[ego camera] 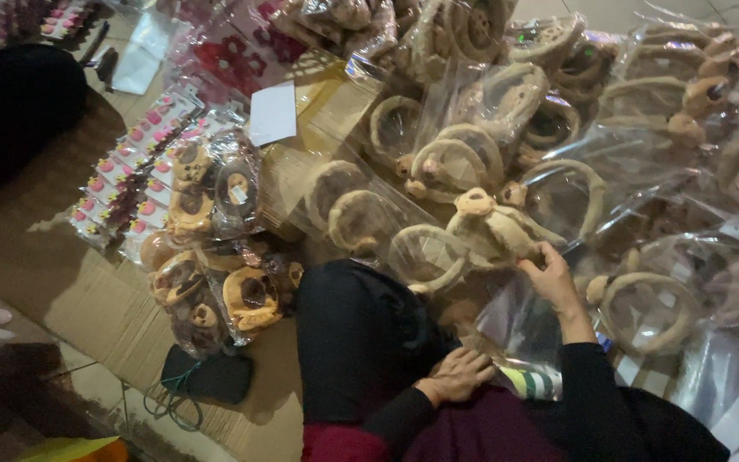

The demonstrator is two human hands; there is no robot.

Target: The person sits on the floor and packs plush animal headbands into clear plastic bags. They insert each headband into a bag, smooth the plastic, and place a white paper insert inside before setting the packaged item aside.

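My right hand (551, 275) reaches forward and grips a beige plush headband with a small bear figure (493, 224), lying among the heap in front of me. Low near my lap, my left hand (459, 375) rests fingers down on a striped item and clear plastic, beside my black trouser knee (357, 334). Whether the left hand grips anything I cannot tell. Several more beige plush headbands in clear bags (558, 111) are piled ahead and to the right.
Bagged brown bear-face headbands (215, 257) lie at the left on flattened cardboard (62, 282). Cards of pink hair clips (130, 180) sit further left. A white paper (273, 113) rests on a cardboard box. A dark pouch with a green cord (207, 376) lies near my knee.
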